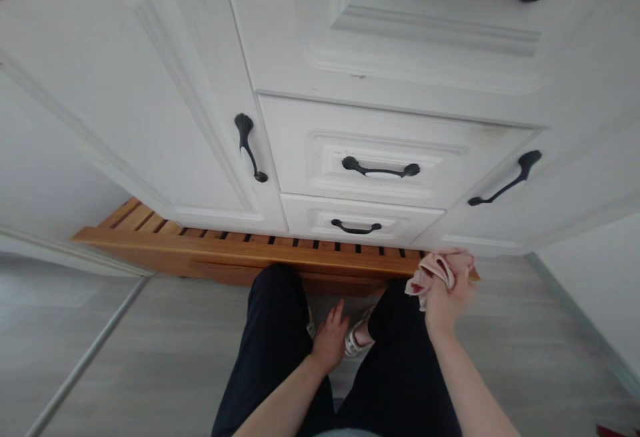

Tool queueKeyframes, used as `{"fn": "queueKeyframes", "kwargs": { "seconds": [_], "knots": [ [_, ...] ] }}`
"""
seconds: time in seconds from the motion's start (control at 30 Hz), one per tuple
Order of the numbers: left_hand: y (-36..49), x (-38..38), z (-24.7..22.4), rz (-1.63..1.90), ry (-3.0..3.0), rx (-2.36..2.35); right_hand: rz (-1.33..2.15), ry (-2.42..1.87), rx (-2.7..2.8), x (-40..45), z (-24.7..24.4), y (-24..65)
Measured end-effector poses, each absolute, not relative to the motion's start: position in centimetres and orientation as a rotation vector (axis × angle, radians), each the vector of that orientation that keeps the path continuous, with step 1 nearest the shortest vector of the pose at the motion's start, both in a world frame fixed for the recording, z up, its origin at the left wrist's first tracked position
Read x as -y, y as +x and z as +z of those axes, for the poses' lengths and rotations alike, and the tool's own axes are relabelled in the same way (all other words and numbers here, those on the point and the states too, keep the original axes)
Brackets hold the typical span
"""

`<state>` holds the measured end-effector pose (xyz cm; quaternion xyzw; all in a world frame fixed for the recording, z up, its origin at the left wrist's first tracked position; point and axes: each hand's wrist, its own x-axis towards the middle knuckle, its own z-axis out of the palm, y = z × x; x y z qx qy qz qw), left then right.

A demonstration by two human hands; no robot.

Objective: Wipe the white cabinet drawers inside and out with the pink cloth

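The right hand (450, 298) grips a bunched pink cloth (431, 271) at the right end of the slatted wooden rack (225, 250), seemingly wiping; the next stroke calls for steady pressure along its edge. The left hand (330, 340), fingers loosely spread, looks empty. White cabinet (295, 117) bounds the far side; floor (530, 337) opens rightward.

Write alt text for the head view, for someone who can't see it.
A person's right hand holds a crumpled pink cloth at the right end of a low slatted wooden platform. The left hand, visibly holding nothing, is between the dark-trousered legs. Beyond the platform is a white cabinet with dark handles.
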<state>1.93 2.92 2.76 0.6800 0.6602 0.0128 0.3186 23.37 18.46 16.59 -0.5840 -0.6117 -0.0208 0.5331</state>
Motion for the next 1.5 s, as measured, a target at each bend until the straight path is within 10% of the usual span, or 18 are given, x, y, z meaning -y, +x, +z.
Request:
{"fn": "queueKeyframes", "kwargs": {
  "seconds": [0.43, 1.03, 1.5],
  "knots": [
    [0.4, -1.4, 3.6, 0.063, 1.849, -1.737, -0.367, -0.270, 2.732, -24.6, 23.7, -2.0],
    [1.0, -1.8, 2.6, -0.006, 1.818, -1.635, -0.780, -0.691, 2.394, -29.5, 21.1, 23.7],
    [1.0, -1.5, 2.2, -0.086, 1.797, -1.622, -0.305, -1.206, 2.071, -27.1, 9.9, 21.6]
  ]
}}
